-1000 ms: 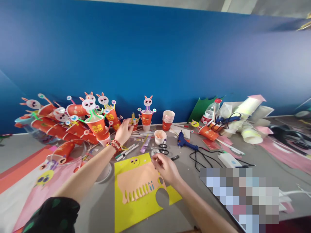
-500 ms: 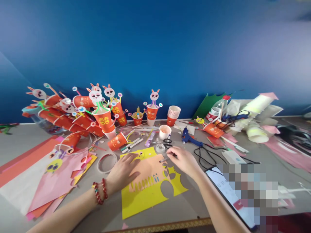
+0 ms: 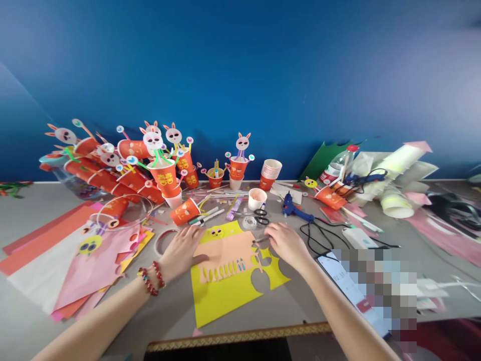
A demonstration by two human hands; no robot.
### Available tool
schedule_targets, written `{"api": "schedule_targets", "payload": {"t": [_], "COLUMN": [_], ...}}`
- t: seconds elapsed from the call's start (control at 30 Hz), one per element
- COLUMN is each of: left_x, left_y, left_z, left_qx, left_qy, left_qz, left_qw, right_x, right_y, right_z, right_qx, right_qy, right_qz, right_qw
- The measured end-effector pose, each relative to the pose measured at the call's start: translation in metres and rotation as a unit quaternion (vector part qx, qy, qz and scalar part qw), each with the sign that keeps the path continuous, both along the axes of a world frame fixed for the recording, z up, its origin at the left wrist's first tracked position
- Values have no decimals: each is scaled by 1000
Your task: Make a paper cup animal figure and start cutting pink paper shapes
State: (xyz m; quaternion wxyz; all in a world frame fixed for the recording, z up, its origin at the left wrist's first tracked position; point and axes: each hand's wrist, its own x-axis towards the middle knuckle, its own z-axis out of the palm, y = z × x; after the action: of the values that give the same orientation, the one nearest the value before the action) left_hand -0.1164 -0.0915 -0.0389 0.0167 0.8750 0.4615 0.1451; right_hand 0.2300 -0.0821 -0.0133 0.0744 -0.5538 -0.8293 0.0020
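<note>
My left hand [image 3: 183, 254], fingers stretched out, rests at the left edge of the yellow sheet [image 3: 218, 304], its thumb over the peach paper [image 3: 227, 249]. Along the lower edge of that paper runs a row of cut leaf-shaped pieces, two marked blue. A small yellow face cut-out [image 3: 217, 232] lies just beyond it. At the right edge my right hand [image 3: 287, 245] has its fingers curled round what looks like a dark-tipped pen [image 3: 258, 241]; the hand hides most of it. Beside it are round holes in the yellow sheet.
Behind the hands stand black scissors [image 3: 262, 216], a tape roll [image 3: 249, 222], a white cup [image 3: 257, 199] and a blue glue gun [image 3: 296, 208] with cable. Left are red cups with rabbit faces [image 3: 163, 178] and coloured paper sheets [image 3: 97, 271]. A phone [image 3: 347, 288] lies right.
My left hand has drawn back leftward off the peach paper, uncovering more of the yellow face. My right hand has shifted slightly right. The view has tipped a little downward.
</note>
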Motion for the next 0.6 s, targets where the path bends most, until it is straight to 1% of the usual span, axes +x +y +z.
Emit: {"api": "schedule_targets", "payload": {"t": [0.17,0.23,0.27,0.33,0.43,0.5,0.6], "left_x": [-2,-2,-2,-1,-1,1,4], "left_y": [8,8,9,9,11,11,10], "left_z": [-2,-2,-2,-2,0,3,10], "left_qx": [-16,-38,-50,-66,-69,-67,-65], "left_qy": [-47,-52,-54,-57,-68,-80,-91], "left_qz": [3,-7,-11,-12,-14,-18,-29], "left_qw": [999,998,997,996,995,994,993], "right_x": [0,-4,-7,-16,-35,-47,-59], "right_y": [-1,-3,-4,-7,-6,-3,5], "right_z": [-1,-1,0,2,3,2,0], "right_qx": [27,50,57,51,4,-18,-35], "right_qy": [-14,4,23,70,110,106,95], "right_qz": [-34,-41,-31,18,104,129,150], "right_qw": [999,998,998,996,989,986,983]}}
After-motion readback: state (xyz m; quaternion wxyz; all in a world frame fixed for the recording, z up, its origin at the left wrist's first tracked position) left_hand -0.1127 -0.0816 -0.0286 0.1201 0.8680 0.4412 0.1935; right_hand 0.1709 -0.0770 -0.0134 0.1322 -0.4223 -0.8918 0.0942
